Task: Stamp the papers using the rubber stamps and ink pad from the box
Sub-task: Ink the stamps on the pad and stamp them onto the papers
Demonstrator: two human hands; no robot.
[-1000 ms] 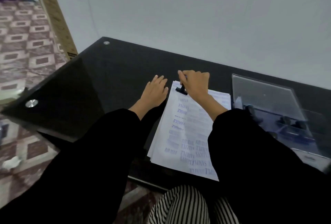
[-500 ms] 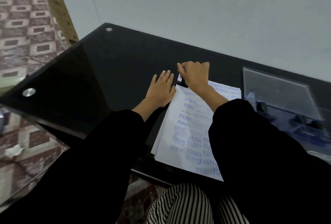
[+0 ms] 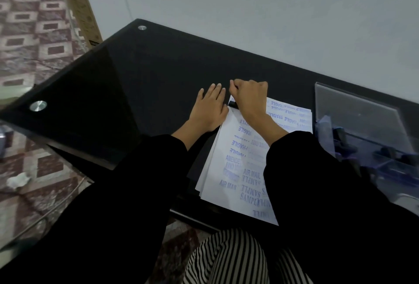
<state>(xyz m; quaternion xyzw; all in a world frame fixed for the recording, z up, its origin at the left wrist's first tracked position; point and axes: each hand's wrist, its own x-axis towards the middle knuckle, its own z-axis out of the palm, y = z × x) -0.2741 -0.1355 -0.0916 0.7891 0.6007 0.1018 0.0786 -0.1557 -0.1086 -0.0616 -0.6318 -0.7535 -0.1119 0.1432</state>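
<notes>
A stack of white papers covered in blue stamp prints lies on the black glass table. My right hand grips a black rubber stamp and holds it down on the far left corner of the top sheet. Most of the stamp is hidden under my fingers. My left hand rests flat on the table, fingers straight, touching the left edge of the stack. A clear plastic box with its lid raised stands to the right; dark stamps and a blue ink pad show blurrily inside.
The table's left edge drops to a patterned tile floor. A pale wall runs behind the table. Bare glass extends left of the papers. My black sleeves and striped trousers fill the foreground.
My left hand has slid right until it touches the edge of the stack. My right hand has kept the stamp pressed at the same corner. The camera has shifted slightly.
</notes>
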